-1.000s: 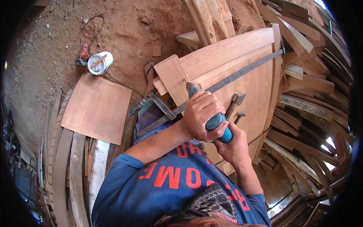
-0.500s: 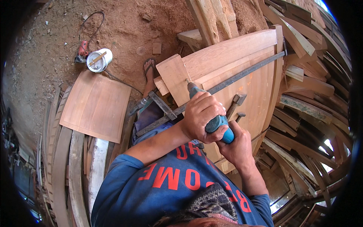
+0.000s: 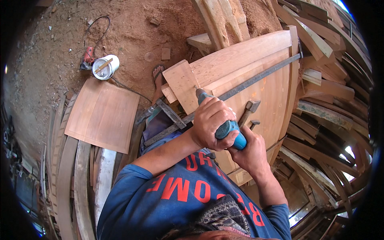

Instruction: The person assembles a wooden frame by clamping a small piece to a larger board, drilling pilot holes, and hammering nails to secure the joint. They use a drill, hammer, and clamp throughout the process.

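Note:
A blue power drill (image 3: 227, 130) is held in both hands, tilted over a wooden panel (image 3: 264, 96). My left hand (image 3: 212, 120) is wrapped round the drill's front body. My right hand (image 3: 252, 151) grips its rear end, close to my chest. At the drill's grey nose, the tip meets the wide end board (image 3: 181, 78) of the panel's frame, near its joint with the long curved rail (image 3: 240, 50). A long metal bar clamp (image 3: 256, 80) lies across the panel, its screw end beside my left forearm. A hammer (image 3: 250, 110) rests on the panel, right of the drill.
On the left, a smaller wooden panel (image 3: 102, 114) lies on long boards (image 3: 82, 180). Behind it stand a white bucket (image 3: 106, 67) with a stick across it and a red power tool (image 3: 88, 56) with a cable. Stacked lumber (image 3: 320, 116) crowds the right side. Sawdust covers the ground.
Very little differs. Both hands keep their grip on the drill, and its tip stays at the same place on the end board. The whole view has shifted slightly.

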The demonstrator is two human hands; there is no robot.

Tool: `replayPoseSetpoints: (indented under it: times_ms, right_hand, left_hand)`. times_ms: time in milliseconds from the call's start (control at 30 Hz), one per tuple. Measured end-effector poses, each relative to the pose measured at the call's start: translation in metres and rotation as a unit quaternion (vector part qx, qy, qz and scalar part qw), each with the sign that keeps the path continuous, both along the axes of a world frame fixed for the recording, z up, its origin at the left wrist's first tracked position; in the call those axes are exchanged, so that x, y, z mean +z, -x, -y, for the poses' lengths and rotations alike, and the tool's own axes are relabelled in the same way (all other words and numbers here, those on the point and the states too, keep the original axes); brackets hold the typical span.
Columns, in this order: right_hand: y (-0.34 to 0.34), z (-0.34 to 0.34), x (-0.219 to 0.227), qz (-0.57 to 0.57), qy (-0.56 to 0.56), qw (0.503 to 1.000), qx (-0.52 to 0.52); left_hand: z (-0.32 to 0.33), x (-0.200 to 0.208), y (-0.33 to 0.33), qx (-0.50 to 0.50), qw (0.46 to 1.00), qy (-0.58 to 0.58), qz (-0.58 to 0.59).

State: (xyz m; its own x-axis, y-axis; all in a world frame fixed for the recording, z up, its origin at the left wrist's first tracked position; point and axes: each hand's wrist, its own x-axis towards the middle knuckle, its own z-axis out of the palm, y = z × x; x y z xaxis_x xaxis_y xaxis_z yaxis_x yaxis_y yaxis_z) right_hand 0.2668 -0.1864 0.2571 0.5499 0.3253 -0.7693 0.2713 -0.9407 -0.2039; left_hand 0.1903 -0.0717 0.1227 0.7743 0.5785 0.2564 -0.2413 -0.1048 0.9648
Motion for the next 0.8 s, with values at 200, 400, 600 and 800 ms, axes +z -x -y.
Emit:
replayPoseSetpoints:
  times_ms: [200, 400, 600, 800]
  right_hand:
    - [-0.001, 0.005, -0.003, 0.005, -0.013, 1.0, 0.022]
    - [-0.005, 0.003, -0.005, -0.005, 0.001, 1.0, 0.006]
    - [-0.009, 0.005, -0.012, 0.01, -0.021, 0.999, 0.038]
    - [-0.013, 0.006, -0.013, -0.009, 0.0, 0.999, 0.036]
  left_hand:
    - [0.002, -0.003, 0.002, -0.003, 1.0, -0.024, 0.002]
    - [0.004, -0.005, 0.001, 0.003, 1.0, -0.016, -0.003]
    - [0.003, -0.009, 0.0, 0.009, 1.0, -0.029, -0.004]
    - [0.004, -0.011, -0.002, -0.006, 0.999, -0.028, -0.017]
